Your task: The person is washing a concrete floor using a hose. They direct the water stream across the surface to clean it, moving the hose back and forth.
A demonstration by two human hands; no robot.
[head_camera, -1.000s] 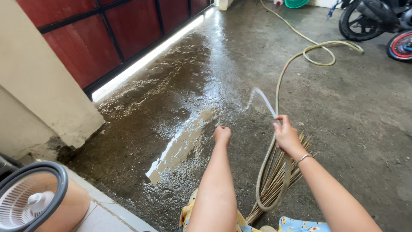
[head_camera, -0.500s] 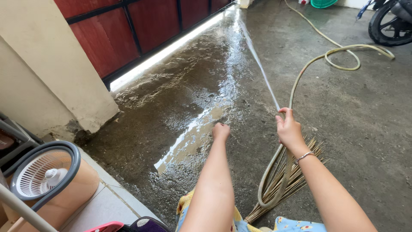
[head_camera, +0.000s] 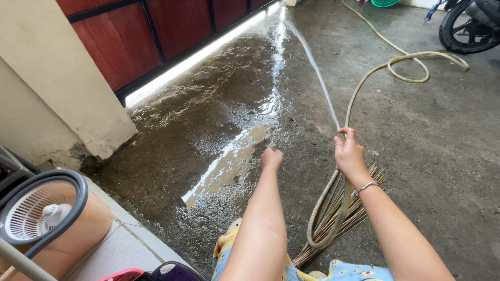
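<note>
1. The right hand (head_camera: 350, 155) is wrapped around the end of the hose (head_camera: 364, 78), with the thumb pressed over the opening as far as I can tell, and that's what squeezes the water into a thin flat jet (head_camera: 312, 65) shooting away toward the far end of the floor.
2. The left hand (head_camera: 272, 157) is a loose fist held out in front, holding nothing, hovering over the wet patch.
3. To do this bit well, I'd say keep the thumb pressure steady so the jet stays tight, aim low along the concrete floor (head_camera: 427, 135), and push the muddy water toward the gap under the gate (head_camera: 156, 31) rather than back at your feet.
4. The hose itself is pale yellowish rubber. It runs down from the right hand, loops near the person's knees, then snakes off across the floor to a coil near the motorbike wheel (head_camera: 466, 28).
5. A stick broom (head_camera: 344, 213) of thin dry ribs lies fanned out under the hose loop.
6. Floor is rough grey concrete, dark and glossy where wet, with a brownish puddle (head_camera: 229, 161) just beside the left hand.
7. Bottom left there's a tan mop bucket (head_camera: 57, 224) with a grey rim and white spinner basket.
</note>
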